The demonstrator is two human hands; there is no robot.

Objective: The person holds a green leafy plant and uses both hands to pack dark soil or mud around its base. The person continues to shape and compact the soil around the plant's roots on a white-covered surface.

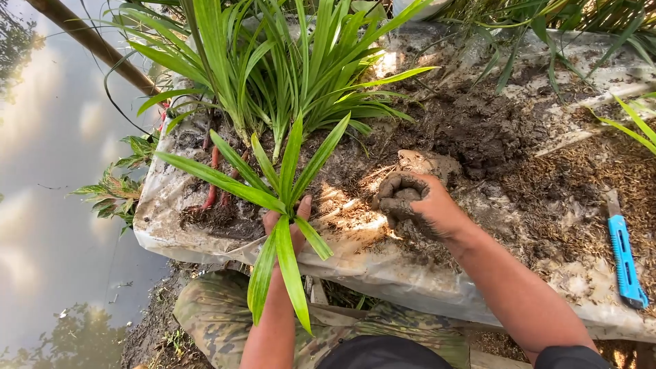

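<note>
Left hand point(287, 222) is gripping a small seedling point(283, 198) at its base, prob to keep it upright on the muddy sheet point(355, 263). Leaves fan up and toward the camera, long axis roughly vertical. Right hand point(417, 205) is clenched round a lump of mud point(404, 198) just beside it. Blue cutter point(625, 260) lies well apart, far right.

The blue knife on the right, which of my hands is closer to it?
Right. Your right hand, muddy and cupped around soil, sits left of the blue knife. Your left hand, holding the small plant, is farther away.
</note>
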